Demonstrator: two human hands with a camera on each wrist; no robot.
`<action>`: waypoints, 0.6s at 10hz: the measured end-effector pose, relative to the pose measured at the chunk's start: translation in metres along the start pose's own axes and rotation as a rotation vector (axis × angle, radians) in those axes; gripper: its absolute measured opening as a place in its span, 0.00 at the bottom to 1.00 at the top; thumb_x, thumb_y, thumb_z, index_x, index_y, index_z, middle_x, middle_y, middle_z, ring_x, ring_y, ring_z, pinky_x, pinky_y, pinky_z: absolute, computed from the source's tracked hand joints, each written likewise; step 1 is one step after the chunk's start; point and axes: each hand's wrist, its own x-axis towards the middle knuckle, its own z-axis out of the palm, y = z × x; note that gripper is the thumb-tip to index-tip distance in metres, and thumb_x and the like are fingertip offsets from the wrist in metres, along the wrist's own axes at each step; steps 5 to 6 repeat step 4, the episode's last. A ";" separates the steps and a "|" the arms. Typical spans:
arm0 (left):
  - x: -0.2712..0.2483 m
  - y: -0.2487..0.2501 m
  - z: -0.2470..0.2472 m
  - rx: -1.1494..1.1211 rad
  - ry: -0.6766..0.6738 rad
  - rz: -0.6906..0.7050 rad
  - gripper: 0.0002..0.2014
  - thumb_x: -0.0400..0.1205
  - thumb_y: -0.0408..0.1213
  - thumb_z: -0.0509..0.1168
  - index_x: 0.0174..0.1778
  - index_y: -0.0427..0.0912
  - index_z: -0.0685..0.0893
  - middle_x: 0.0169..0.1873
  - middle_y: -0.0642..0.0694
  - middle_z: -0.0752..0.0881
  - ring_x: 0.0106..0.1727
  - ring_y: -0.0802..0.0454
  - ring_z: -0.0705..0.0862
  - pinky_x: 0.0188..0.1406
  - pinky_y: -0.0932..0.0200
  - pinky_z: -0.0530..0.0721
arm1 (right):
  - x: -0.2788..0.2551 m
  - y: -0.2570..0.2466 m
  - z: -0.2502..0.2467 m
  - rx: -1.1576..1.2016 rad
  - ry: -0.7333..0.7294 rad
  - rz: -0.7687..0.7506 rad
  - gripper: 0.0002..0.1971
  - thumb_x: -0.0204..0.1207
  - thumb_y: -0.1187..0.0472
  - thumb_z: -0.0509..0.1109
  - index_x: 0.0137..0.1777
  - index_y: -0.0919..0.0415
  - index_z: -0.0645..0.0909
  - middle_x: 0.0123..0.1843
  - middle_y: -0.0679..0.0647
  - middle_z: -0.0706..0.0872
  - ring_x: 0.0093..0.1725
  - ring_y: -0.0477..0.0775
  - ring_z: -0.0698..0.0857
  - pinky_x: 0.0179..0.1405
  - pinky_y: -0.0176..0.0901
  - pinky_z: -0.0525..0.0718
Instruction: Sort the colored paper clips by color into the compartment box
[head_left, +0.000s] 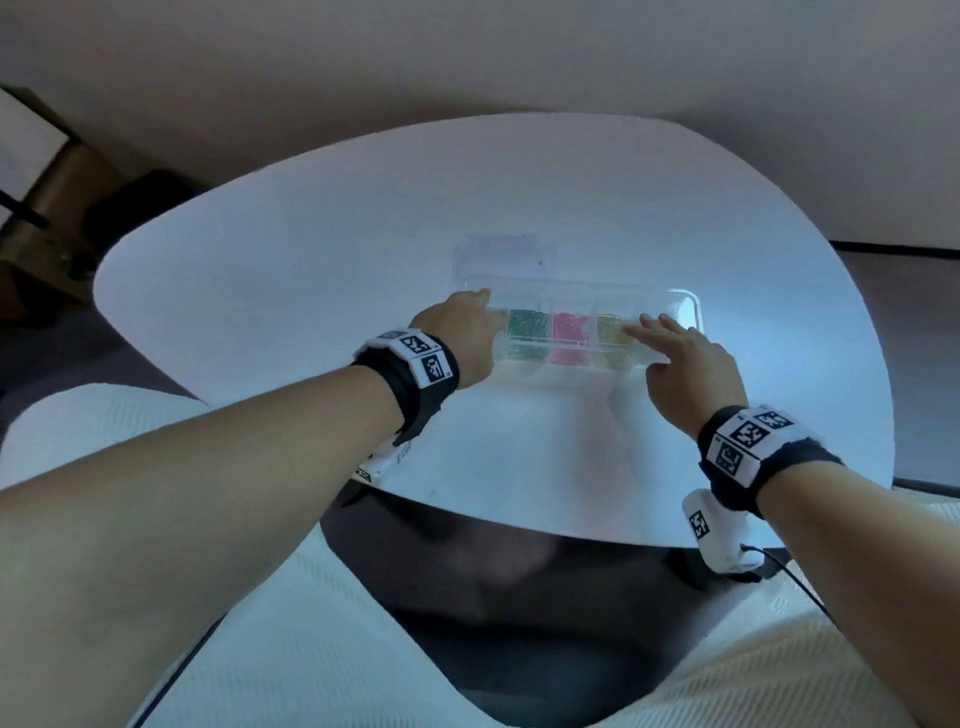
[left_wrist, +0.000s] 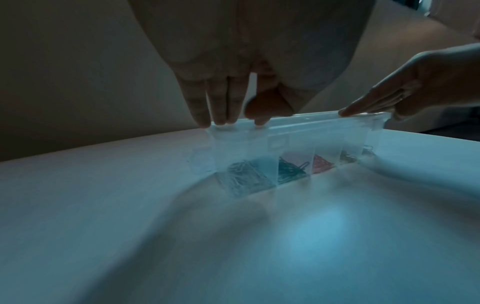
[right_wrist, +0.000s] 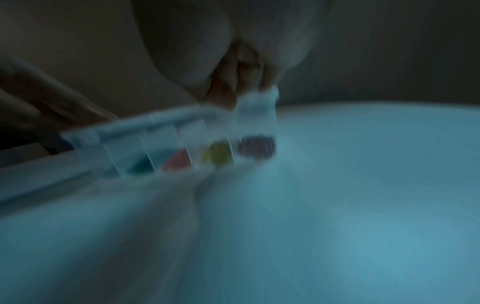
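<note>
A clear compartment box (head_left: 685, 304) lies on the white table (head_left: 311, 291), its lid down. Through the plastic I see green clips (head_left: 527, 325), pink clips (head_left: 570, 328) and yellow clips (head_left: 610, 327), each in its own compartment. The left wrist view also shows silver clips (left_wrist: 241, 176) at the left end, and the blurred right wrist view shows purple clips (right_wrist: 255, 147) at the right end. My left hand (head_left: 485, 304) presses straight fingertips (left_wrist: 221, 121) on the lid's left end. On the lid's right end my right hand (head_left: 654, 327) lies with its fingers straight.
A faint clear flat thing (head_left: 504, 254) lies just behind the box. The table's near edge (head_left: 519, 525) curves above my lap. Brown wooden furniture (head_left: 47, 208) stands beyond the table at the far left.
</note>
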 end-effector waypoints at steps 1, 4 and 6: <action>-0.021 -0.003 -0.014 -0.085 0.158 -0.003 0.33 0.80 0.31 0.57 0.82 0.54 0.57 0.84 0.45 0.50 0.79 0.41 0.62 0.71 0.45 0.72 | -0.003 -0.018 -0.032 0.001 -0.141 0.039 0.23 0.79 0.66 0.61 0.72 0.48 0.79 0.75 0.51 0.79 0.70 0.55 0.79 0.68 0.43 0.76; -0.106 0.021 -0.069 -0.286 -0.027 0.066 0.15 0.83 0.36 0.59 0.64 0.49 0.82 0.55 0.50 0.88 0.50 0.51 0.86 0.52 0.58 0.82 | -0.066 -0.078 -0.098 -0.033 -0.483 -0.074 0.16 0.82 0.62 0.65 0.65 0.47 0.84 0.42 0.43 0.88 0.42 0.43 0.86 0.46 0.32 0.82; -0.106 0.021 -0.069 -0.286 -0.027 0.066 0.15 0.83 0.36 0.59 0.64 0.49 0.82 0.55 0.50 0.88 0.50 0.51 0.86 0.52 0.58 0.82 | -0.066 -0.078 -0.098 -0.033 -0.483 -0.074 0.16 0.82 0.62 0.65 0.65 0.47 0.84 0.42 0.43 0.88 0.42 0.43 0.86 0.46 0.32 0.82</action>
